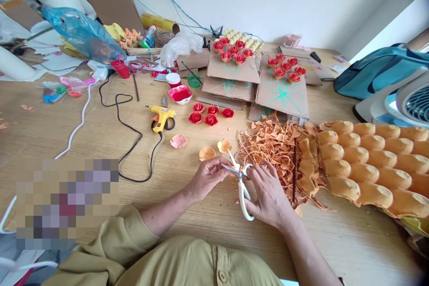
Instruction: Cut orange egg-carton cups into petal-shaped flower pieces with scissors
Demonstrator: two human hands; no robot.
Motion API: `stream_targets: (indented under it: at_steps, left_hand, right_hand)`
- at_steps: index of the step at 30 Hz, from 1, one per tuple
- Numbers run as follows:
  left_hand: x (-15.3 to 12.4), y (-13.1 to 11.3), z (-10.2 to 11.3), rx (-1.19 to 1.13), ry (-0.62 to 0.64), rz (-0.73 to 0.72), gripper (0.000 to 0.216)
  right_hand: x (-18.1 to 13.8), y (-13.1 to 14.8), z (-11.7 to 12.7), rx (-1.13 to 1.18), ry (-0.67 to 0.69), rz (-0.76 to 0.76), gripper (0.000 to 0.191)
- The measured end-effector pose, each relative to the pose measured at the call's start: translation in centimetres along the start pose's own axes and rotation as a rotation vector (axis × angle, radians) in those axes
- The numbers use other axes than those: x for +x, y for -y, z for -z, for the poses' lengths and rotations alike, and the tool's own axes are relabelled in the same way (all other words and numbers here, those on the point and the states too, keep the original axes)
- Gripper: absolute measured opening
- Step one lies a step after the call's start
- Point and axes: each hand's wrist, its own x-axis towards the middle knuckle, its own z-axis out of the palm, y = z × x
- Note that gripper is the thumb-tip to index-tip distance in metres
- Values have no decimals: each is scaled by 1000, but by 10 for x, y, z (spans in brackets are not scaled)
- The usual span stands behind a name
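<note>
My right hand has its fingers in the white-handled scissors, whose blades are spread and point toward my left hand. With its fingertips pinched, my left hand holds a small piece of orange egg tray at the blades; most of that piece is hidden. Just beyond the fingers lie two cut orange cups shaped like flowers, one a round cup and one a petalled cup. A pinkish cup sits farther left. To the right of the scissors spreads a heap of orange trimmings.
Large orange egg trays fill the right side, with a dark stick beside them. Red paper roses stand ahead and on cardboard sheets. A yellow glue gun, its black cord, and a red paint bowl are at left.
</note>
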Motion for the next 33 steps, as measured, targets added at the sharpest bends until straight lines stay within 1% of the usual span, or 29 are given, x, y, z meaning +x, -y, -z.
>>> stream_targets:
  at_steps: [4,7,12,21,27,33]
  left_hand:
    - [0,0,0,-13,-9,-5,33]
    - [0,-1,-1,-5,-12,-1,30]
    - [1,-5,-2,7,10,-10,27]
    - [1,-2,0,-23,16,17,25]
    - [4,-14,1,15,69,-46,19]
    - [8,-19,9,97,131,-125,10]
  right_hand:
    - [0,0,0,11,10,4,31]
    - [1,1,1,4,9,5,29]
    - [1,2,1,10,-12,15,22]
    - [0,1,0,104,5,57,17]
    - [-1,2,2,110,9,65,19]
    - [-3,1,2,127,19,69,21]
